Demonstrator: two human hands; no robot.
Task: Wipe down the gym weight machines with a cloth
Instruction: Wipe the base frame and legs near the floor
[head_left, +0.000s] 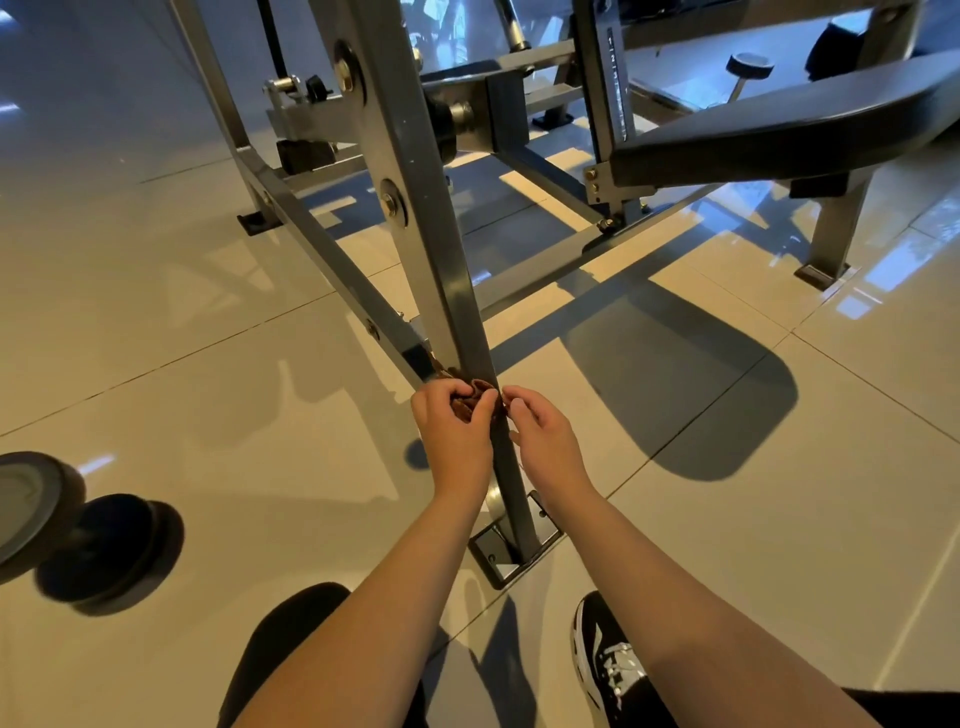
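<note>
Head view. Left hand and right hand, fingers curled, each pinch an end of the crumpled brown cloth, which seems wrapped round the slanted grey steel post low down, above its bolted foot plate. Judged best: hold the cloth taut and slide it along every face.

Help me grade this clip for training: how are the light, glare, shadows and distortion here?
Head view: warm, low light; the glossy floor shows bright glare on the right; the bench casts a hard dark shadow; the wide lens bends the post; the cloth between left hand and right hand is dim, mostly hidden.
</note>
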